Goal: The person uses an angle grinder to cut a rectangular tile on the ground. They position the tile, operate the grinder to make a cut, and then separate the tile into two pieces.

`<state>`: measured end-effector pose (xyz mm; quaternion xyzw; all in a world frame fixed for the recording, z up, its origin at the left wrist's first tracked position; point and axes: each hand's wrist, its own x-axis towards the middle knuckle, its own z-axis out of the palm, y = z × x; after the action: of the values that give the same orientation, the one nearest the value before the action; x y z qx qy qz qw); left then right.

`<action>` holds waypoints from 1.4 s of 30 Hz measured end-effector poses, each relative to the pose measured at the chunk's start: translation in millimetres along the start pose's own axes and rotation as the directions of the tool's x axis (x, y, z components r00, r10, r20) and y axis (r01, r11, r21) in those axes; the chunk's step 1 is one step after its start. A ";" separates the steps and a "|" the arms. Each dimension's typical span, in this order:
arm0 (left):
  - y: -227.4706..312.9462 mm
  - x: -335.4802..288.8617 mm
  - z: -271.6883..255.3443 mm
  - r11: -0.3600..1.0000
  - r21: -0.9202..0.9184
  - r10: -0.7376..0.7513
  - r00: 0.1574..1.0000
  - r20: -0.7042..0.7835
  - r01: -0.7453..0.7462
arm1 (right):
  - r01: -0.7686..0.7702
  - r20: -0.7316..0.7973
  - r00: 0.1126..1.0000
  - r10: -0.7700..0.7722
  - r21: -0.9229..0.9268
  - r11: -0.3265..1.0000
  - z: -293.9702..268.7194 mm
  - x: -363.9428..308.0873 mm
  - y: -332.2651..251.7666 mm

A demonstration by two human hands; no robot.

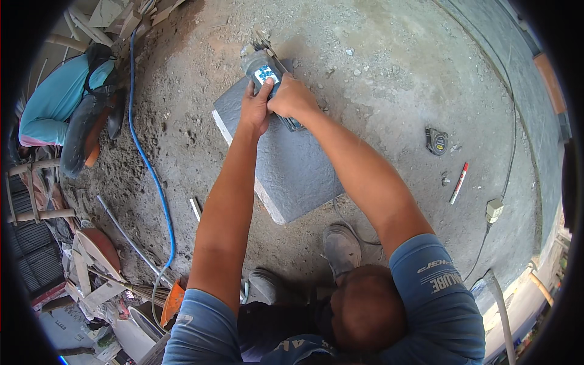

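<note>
grey slab (298, 173) lay under the tool (260, 66) at twelve; i saw left hand (255, 111) and right hand (294, 99), fingers wrapped round that tool, presumably for steadiness.

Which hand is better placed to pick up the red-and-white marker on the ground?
Probably the right hand: the marker lies out on that side, and the left hand would have to reach across. Both hands are on the power tool, though.
</note>
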<state>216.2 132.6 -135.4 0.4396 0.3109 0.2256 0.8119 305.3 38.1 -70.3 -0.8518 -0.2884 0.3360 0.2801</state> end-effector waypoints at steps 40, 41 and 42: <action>-3.3 0.5 -0.9 1.000 0.009 0.013 1.000 -0.027 -0.013 | 0.017 0.000 1.000 -0.017 -0.005 1.000 2.2 5.9 3.5; -3.1 0.4 -0.4 1.000 0.010 0.013 0.999 -0.030 -0.013 | 0.017 -0.001 1.000 -0.017 -0.006 1.000 2.0 6.2 3.5; -2.9 0.3 0.0 1.000 0.010 0.013 0.999 -0.030 -0.013 | 0.018 -0.002 1.000 -0.018 -0.006 1.000 1.8 6.2 3.7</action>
<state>216.7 131.3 -138.0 0.4423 0.3214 0.2359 0.8034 308.9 40.4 -76.4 -0.8503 -0.2966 0.3319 0.2807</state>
